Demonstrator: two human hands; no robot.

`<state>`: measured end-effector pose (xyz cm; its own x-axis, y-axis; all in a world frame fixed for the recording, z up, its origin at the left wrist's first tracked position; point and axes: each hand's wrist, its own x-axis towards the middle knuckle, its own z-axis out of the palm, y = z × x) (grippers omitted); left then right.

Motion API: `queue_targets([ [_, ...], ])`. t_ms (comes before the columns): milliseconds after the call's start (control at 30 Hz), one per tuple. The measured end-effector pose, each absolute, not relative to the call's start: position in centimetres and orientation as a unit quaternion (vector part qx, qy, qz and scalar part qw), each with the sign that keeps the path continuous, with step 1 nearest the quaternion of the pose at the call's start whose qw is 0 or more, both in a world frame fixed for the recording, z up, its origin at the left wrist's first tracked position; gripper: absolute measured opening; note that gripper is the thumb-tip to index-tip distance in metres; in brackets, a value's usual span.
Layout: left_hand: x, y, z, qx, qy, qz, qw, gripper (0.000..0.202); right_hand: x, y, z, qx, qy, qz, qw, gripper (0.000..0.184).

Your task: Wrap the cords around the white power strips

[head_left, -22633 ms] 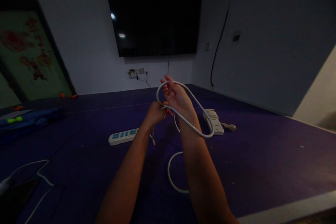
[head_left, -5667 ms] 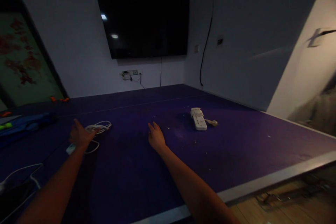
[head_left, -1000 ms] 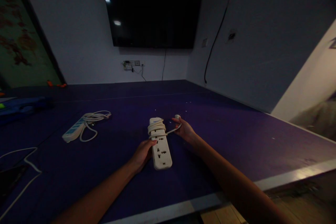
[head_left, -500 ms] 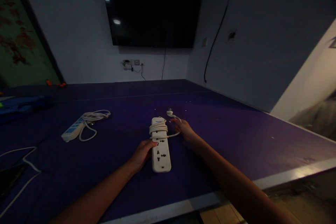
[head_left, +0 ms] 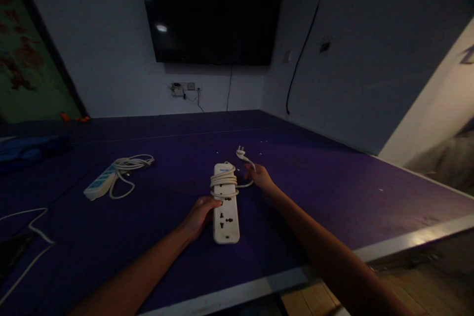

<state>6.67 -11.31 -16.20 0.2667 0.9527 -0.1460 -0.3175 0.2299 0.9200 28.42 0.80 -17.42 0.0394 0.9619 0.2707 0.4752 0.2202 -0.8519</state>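
Note:
A white power strip with several dark socket holes points away from me over the purple surface. My left hand grips its left side, thumb on the top face. The strip's white cord is wound several times round the far half. From these coils the cord runs right into my right hand, whose fingers are closed on it. Beyond that hand, the cord's plug sticks up with its prongs pointing away. My left fingers under the strip are hidden.
A second power strip, white and blue with a looped cord, lies to the left. A dark flat device and a white cable are at the near left. A blue item lies behind. The table's pale edge runs along the front.
The plug has risen slightly and turned more upright as the right hand shifts a little outward with the cord. The left hand keeps its hold on the strip. The view has shifted slightly.

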Motion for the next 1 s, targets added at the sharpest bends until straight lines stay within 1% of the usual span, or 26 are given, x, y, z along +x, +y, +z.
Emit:
queue_targets([
  [167, 6.8, -11.4, -16.3, 0.397, 0.392, 0.477, 0.678, 0.020, 29.1, 0.4, -17.2, -0.622, -0.659, 0.157, 0.392, 0.023],
  [267, 6.8, -11.4, -16.3, 0.400, 0.386, 0.480, 0.679, 0.020, 29.3, 0.1, -17.0, -0.651, -0.664, 0.109, 0.352, 0.021],
  [433, 6.8, -11.5, -16.2, 0.402, 0.390, 0.482, 0.674, 0.015, 29.3, -0.4, -16.7, -0.673, -0.671, 0.064, 0.303, 0.020],
  [633, 6.9, -11.6, -15.9, 0.409, 0.372, 0.469, 0.689, 0.017, 29.2, -0.7, -16.8, -0.675, -0.686, 0.044, 0.269, 0.020],
  [833, 6.7, -11.4, -16.2, 0.406, 0.371, 0.472, 0.689, 0.021, 28.8, -1.1, -16.4, -0.665, -0.695, 0.024, 0.272, 0.023],
  [1000, 6.6, -11.2, -16.5, 0.377, 0.364, 0.488, 0.698, 0.023, 27.4, -2.5, -15.0, -0.598, -0.722, 0.017, 0.346, 0.031],
])
